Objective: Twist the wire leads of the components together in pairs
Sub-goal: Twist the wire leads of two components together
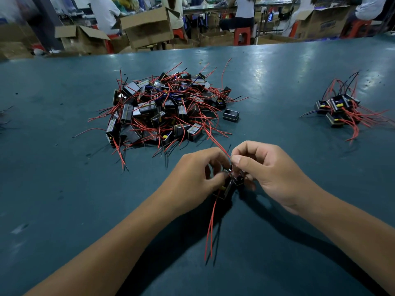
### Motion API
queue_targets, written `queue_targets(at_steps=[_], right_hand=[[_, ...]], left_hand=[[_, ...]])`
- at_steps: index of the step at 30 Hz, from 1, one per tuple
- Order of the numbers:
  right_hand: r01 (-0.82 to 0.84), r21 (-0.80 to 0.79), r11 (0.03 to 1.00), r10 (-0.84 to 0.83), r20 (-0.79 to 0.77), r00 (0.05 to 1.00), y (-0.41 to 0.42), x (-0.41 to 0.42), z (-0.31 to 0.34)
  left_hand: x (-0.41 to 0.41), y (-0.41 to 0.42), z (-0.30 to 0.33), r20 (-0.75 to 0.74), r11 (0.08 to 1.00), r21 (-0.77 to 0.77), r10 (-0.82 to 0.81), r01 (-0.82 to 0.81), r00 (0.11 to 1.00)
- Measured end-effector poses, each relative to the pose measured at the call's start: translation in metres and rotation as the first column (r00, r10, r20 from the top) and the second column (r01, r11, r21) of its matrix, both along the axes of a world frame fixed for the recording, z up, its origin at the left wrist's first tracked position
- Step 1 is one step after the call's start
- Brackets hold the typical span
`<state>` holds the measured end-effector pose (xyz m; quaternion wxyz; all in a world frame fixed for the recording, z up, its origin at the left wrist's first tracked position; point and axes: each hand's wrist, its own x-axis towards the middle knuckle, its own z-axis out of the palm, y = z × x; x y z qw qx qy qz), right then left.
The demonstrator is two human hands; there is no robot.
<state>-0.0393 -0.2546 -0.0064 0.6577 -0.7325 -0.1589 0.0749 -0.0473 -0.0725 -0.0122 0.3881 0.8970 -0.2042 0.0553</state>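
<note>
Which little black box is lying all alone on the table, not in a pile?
The single component just right of the big pile. It sits apart on the green table with no red wires showing, unlike the tangled ones around it.

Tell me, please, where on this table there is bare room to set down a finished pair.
Bare table lies between the big pile and the small cluster, and left of the pile. It is crowded near the left hand and right hand, whose fingers hold components with trailing red leads.
</note>
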Motion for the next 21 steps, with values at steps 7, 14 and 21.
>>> queue_targets(at_steps=[7,14,21], right_hand=[[0.038,0.048,0.998,-0.036,-0.053,0.998,-0.001,0.003,-0.001],[0.041,0.075,0.996,-0.033,-0.098,0.995,-0.003,0.007,-0.002],[0.057,0.088,0.995,-0.050,-0.076,0.996,-0.003,0.006,-0.001]], left_hand=[[0.002,0.000,-0.001,-0.124,0.970,-0.234,-0.099,0.068,0.987],[0.008,0.002,-0.009,-0.176,0.945,-0.318,0.026,-0.082,0.984],[0.002,-0.001,-0.006,-0.243,0.955,-0.294,-0.030,-0.044,0.970]])
